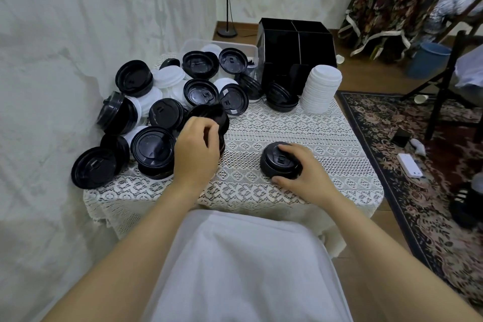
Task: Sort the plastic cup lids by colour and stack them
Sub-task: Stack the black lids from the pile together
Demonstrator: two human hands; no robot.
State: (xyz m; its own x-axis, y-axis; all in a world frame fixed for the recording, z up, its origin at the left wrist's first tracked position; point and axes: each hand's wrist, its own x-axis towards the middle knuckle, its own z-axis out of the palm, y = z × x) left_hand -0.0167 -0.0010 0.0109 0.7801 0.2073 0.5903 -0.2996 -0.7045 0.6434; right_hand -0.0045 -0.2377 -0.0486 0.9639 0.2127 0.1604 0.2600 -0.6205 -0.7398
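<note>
Hands both engaged. Right hand [300,175] curls round a short stack of black lids [278,161] at centre frame, thumb at the near rim, fingers over the top. That stack sits on the lace-covered worktop [274,123], tops up, stacking axis upright. The lids are round, so they have no long axis of their own.

Left hand [196,150], left of centre, grips tilted black lids [211,115] at the edge of the mixed heap [156,97]. Cannot tell how many it holds.

Progress, as judged: partway.
- Done: a tall white stack [321,89] at upper right of the cloth, with a second black stack [282,98] just beside it.
- Left: the heap of black and white lids at upper left, lying face up, on edge or nested in clumps.
- More lids sit in the clear tub [235,43] behind, beside a black divided box [295,42].
</note>
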